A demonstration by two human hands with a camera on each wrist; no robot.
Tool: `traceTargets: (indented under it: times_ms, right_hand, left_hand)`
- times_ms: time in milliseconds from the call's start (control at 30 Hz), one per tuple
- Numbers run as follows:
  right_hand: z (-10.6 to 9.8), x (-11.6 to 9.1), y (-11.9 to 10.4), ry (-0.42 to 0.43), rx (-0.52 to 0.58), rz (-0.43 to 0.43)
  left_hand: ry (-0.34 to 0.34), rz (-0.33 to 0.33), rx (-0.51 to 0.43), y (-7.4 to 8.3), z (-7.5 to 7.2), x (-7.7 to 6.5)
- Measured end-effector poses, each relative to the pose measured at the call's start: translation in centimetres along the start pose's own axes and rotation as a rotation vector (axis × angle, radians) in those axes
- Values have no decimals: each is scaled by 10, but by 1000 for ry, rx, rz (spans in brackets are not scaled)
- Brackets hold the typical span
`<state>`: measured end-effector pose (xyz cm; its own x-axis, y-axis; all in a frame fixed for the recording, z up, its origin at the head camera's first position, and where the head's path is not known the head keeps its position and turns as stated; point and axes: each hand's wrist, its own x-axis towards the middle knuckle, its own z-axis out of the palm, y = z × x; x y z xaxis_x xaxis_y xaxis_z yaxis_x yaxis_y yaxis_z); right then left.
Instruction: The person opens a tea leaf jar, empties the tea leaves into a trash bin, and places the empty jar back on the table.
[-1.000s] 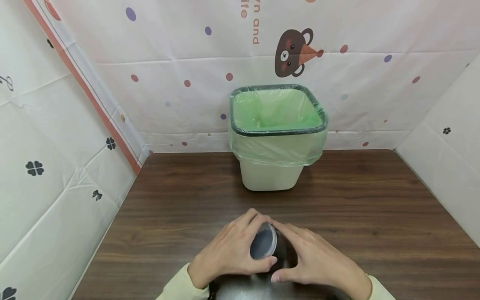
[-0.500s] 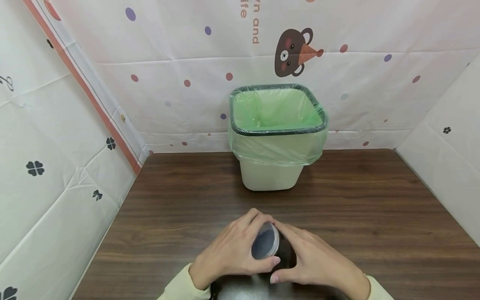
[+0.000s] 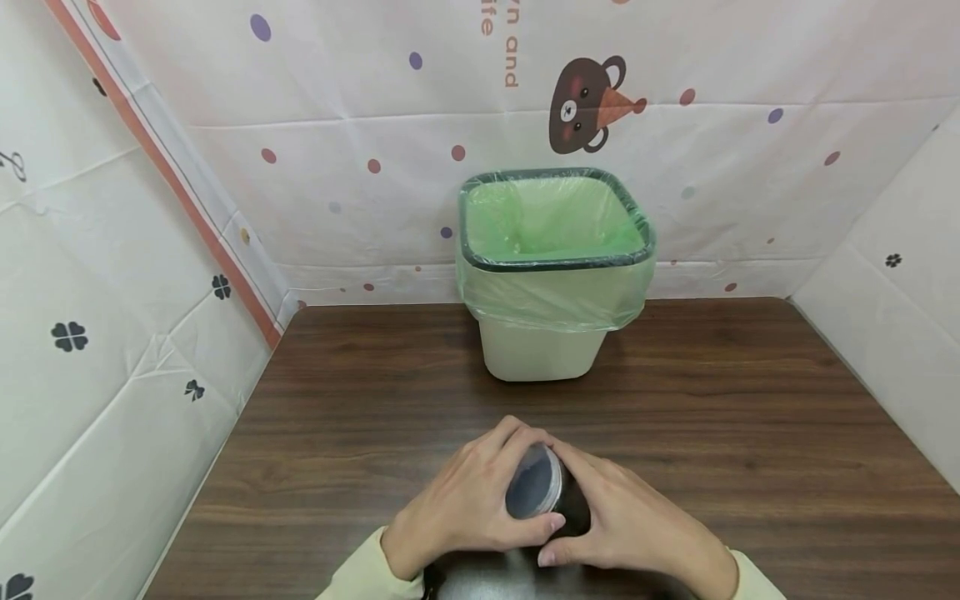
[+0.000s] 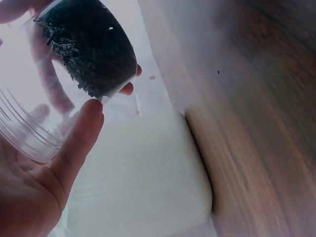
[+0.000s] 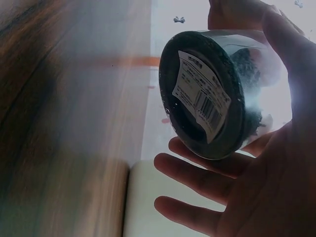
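While the left hand [image 3: 467,493] and right hand [image 3: 628,515] gripped it, a clear jar [image 3: 531,483] leaned between them

Left fingers [image 3: 521,443] and thumb [image 4: 81,136] curled round its threaded end [image 4: 24,129]; right fingers [image 5: 197,180], partly spread, held its body. Dark shreds [image 4: 91,49] lay inside, toward the labelled base [image 5: 203,94]. Beyond, a pale bin [image 3: 543,357] with a green liner [image 3: 555,302] stood on the brown table [image 3: 345,417]

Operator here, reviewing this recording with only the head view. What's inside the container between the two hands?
Observer: The left wrist view shows dark shredded pieces gathered toward one end of the clear jar.
Operator: Anything stuck on it?
Observer: Yes, a white label with a barcode, on its dark base.
Operator: Does every finger of the right hand touch it?
Observer: No. In the right wrist view, the lowest finger stretches out, apart from the jar.
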<state>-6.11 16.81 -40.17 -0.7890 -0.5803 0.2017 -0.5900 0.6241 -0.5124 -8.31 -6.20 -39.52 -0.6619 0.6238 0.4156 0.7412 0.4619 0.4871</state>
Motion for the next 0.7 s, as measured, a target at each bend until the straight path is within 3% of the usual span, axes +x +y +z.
traceTargets:
  times_ms: [700]
  right_hand:
    - [2,8,3,19,227,-80]
  left_hand:
    - [96,35,-44,0,4,2]
